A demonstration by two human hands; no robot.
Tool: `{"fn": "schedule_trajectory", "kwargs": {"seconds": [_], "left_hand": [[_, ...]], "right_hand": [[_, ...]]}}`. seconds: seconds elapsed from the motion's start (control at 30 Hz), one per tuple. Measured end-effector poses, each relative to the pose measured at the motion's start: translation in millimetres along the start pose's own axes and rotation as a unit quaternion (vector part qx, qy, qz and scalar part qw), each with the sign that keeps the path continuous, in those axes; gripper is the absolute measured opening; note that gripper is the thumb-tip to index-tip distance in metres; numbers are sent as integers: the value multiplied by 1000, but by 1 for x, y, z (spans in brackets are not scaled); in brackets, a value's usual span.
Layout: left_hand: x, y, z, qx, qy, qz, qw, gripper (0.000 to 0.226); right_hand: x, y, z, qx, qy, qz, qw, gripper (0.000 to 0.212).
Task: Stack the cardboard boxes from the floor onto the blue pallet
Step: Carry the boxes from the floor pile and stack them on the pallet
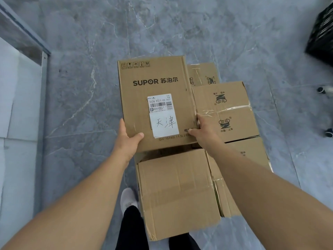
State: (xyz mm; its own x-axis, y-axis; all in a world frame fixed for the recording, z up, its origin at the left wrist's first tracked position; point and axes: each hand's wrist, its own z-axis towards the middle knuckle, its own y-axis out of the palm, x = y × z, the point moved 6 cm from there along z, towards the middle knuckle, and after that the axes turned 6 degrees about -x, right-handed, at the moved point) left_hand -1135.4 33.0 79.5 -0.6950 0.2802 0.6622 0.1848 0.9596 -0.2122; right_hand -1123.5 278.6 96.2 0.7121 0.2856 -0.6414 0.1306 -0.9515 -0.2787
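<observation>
A brown SUPOR cardboard box [155,87] with a white shipping label is held at its near corners. My left hand [126,139] grips its near left edge, thumb on top. My right hand [203,130] grips its near right edge, thumb on the top face. Under and beside it on the grey floor lie more boxes: a plain box [176,192] close to my feet, a taped box with printed logos [227,109] on the right, and a smaller box [203,73] behind that one. No blue pallet shows in the head view.
A white panel with a metal frame [43,69] stands along the left. A black crate-like object [322,37] sits at the top right, chair castors [324,90] below it. Grey marble floor [81,78] lies open on the left and ahead. My white shoe [128,199] is beside the plain box.
</observation>
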Motion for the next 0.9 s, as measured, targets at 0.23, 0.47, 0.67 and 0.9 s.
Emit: {"fn": "schedule_trajectory", "kwargs": {"seconds": [0.23,0.47,0.67,0.9], "left_hand": [[-11,9,28,-10,-4,-7,1000,82],[-25,18,51,-28,-7,-5,1000,78],[-26,18,62,-30,-3,-1,1000,78],[-24,15,44,-7,-2,26,1000,89]], "right_hand": [[13,4,27,4,1,15,1000,52],[24,6,41,23,4,0,1000,45],[24,8,51,55,20,-24,998,65],[19,5,35,74,13,-39,996,65]]}}
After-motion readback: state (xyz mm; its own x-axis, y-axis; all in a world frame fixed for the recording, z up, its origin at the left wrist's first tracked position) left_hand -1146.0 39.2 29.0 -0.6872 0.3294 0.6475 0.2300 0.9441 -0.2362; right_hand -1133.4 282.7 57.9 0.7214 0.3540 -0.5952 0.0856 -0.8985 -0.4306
